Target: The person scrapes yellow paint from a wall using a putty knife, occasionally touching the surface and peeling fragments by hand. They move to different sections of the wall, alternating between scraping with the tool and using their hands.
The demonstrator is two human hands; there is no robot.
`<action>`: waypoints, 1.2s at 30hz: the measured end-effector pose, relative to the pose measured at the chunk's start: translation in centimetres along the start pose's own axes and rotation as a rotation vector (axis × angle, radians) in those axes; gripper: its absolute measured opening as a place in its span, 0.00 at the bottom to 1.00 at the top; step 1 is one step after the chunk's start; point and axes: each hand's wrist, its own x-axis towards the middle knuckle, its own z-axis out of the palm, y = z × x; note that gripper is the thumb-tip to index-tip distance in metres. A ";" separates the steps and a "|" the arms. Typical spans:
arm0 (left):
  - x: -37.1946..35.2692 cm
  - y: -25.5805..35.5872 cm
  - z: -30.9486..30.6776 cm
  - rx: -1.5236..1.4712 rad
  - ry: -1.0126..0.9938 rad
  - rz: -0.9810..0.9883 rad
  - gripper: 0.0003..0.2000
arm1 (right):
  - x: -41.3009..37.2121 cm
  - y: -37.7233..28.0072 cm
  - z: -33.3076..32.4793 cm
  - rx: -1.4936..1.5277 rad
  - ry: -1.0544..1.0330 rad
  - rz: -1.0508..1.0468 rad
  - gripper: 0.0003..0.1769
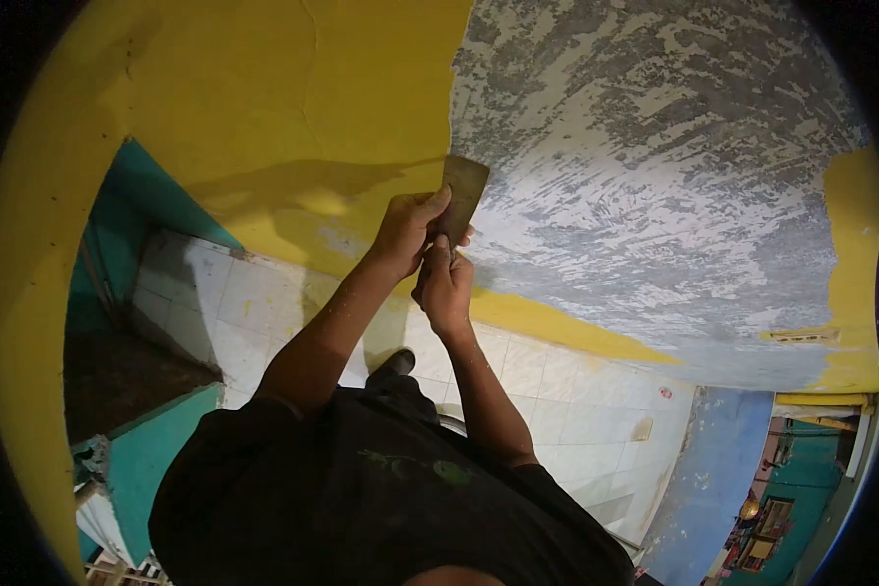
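A flat metal scraper [467,200] is gripped between both hands in front of the wall, its wide end tilted up. My left hand [407,230] is closed on the blade's side, thumb lying along its face. Just below, my right hand [446,293] is wrapped around the lower end, which its fingers hide. The blade's upper edge overlaps the border between yellow paint [361,88] and a large scraped patch [645,166] of mottled grey and white.
White floor tiles [547,391] run along the wall's foot. At left is a green-edged opening [171,195] with a dark ledge [132,381]. A blue wall [708,479] stands at lower right, beside a green room with shelves [772,527]. An outlet strip [801,336] is on the wall.
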 end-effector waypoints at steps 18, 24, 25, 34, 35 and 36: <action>-0.8 1.3 1.1 -0.013 0.008 -0.044 0.13 | -1.4 -2.3 1.0 0.081 -0.005 0.117 0.21; -0.9 3.0 2.0 -0.027 -0.050 -0.043 0.14 | -1.1 -5.2 1.6 0.081 -0.040 0.114 0.19; -0.8 3.4 2.0 -0.028 -0.059 -0.057 0.14 | -1.1 -4.9 1.5 0.086 -0.044 0.110 0.19; -1.0 4.5 2.5 0.000 -0.047 -0.046 0.15 | -1.1 -6.1 2.0 0.138 -0.064 0.167 0.19; -1.0 4.3 2.6 0.003 -0.052 -0.047 0.15 | -1.0 -5.7 1.9 0.139 -0.061 0.163 0.19; -1.2 4.0 2.6 0.019 -0.001 -0.039 0.15 | -1.1 -4.9 1.8 0.151 -0.058 0.171 0.19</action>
